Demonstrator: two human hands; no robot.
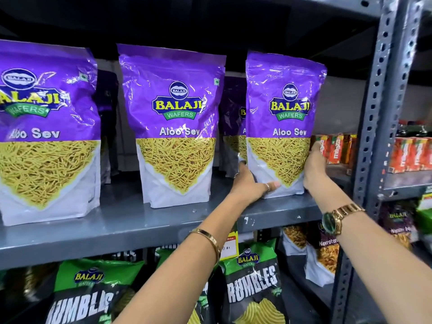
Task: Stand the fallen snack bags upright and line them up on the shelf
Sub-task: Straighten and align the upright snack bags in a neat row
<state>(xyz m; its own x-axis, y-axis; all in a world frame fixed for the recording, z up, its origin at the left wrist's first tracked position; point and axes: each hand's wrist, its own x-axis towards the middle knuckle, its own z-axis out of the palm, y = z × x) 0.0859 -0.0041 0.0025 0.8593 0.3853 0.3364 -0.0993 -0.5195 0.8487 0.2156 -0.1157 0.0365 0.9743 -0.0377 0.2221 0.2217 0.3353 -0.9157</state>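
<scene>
Rightmost purple-and-white plastic Aloo Sev pouch (pixel 284 127) stands upright on the grey metal shelf (pixel 145 220), at roughly 2 o'clock in the view, base near the shelf's front edge. Both hands are clamped on its lower half.

Left hand (pixel 250 183): at the pouch's lower-left corner, about 7 o'clock of the bag. Thumb lies flat across the white front panel, ring on it; fingers wrap round the left edge toward the back, tips hidden. Forearm comes up diagonally from 6 o'clock, thin gold bangle (pixel 209 239) on the wrist.

Right hand (pixel 314 169): flat against the pouch's right edge, 4 o'clock of the bag, fingers pointing up and curling behind it. Gold wristwatch with green dial (pixel 334 219) on the wrist, forearm entering from 4 o'clock of the frame.

Middle purple Aloo Sev pouch (pixel 176 127) upright at 12 o'clock, apart from the held one. Left purple Aloo Sev pouch (pixel 45 132) upright at 10 o'clock, cut by the frame edge. More purple pouches stand behind the gaps, partly hidden.

Grey perforated steel upright (pixel 378 127) just right of the held pouch. Red-orange cartons (pixel 336 148) behind the right hand at 3 o'clock. Green-and-black Rumbles chip bags (pixel 253 281) on the shelf below, 6 o'clock. Yellow price tag (pixel 230 245) on the shelf lip beside the left wrist.
</scene>
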